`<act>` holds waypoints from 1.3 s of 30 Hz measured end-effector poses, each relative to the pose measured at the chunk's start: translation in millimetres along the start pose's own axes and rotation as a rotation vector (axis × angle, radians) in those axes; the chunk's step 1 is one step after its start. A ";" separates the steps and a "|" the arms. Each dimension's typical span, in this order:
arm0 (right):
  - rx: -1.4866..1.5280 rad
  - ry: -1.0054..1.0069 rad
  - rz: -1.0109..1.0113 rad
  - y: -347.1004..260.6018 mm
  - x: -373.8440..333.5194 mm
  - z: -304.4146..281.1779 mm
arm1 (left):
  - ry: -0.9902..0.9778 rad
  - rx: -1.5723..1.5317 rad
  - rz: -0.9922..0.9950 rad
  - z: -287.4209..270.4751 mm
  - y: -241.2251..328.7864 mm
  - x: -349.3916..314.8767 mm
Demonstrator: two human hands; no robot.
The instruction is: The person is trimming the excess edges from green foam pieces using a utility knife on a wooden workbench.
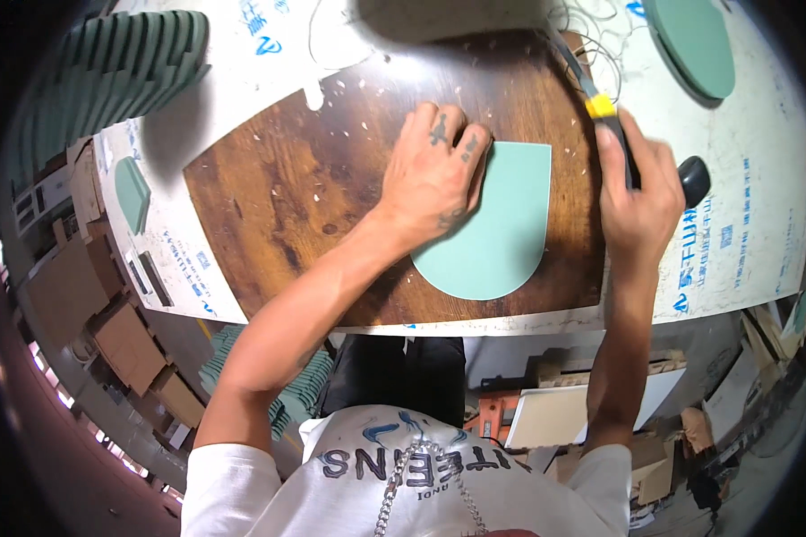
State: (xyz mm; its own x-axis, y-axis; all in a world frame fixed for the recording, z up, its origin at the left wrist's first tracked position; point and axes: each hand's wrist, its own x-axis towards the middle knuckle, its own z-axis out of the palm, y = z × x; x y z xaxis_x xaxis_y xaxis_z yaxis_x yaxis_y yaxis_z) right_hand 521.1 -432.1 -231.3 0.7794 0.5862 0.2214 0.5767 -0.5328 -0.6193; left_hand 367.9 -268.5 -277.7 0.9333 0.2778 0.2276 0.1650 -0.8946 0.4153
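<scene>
A pale green panel point(509, 228), straight at the far end and rounded at the near end, lies flat on a brown wood-grain board point(287, 192). My left hand point(439, 166) is closed over its far left part, fingers curled down at the edge; the fingertips are hidden. To the right of the panel, my right hand point(640, 192) grips a tool with a black handle, a yellow collar point(601, 106) and a long narrow grey blade. The blade points away toward the far edge, apart from the panel. Its exact kind is unclear.
Stacked green panels point(125, 76) stand far left, and more green pieces point(697, 45) lie far right. A small green piece point(132, 195) rests at the table's left. A black rounded object point(694, 182) sits beside my right hand. Thin wire point(600, 49) tangles near the blade.
</scene>
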 end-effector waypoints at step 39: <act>1.094 0.053 0.969 -110.6 -160.0 -95.5 | -0.502 -1.451 -0.779 -154.5 3.6 -56.0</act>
State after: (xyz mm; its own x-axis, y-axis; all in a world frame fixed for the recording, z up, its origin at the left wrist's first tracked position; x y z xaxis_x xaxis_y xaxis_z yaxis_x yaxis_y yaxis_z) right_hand 356.0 -525.2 -126.3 0.7674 0.2400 -0.5945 -0.6192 0.0368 -0.7844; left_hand 267.0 -233.2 -152.9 0.8272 0.0780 -0.5565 0.4549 0.4886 0.7445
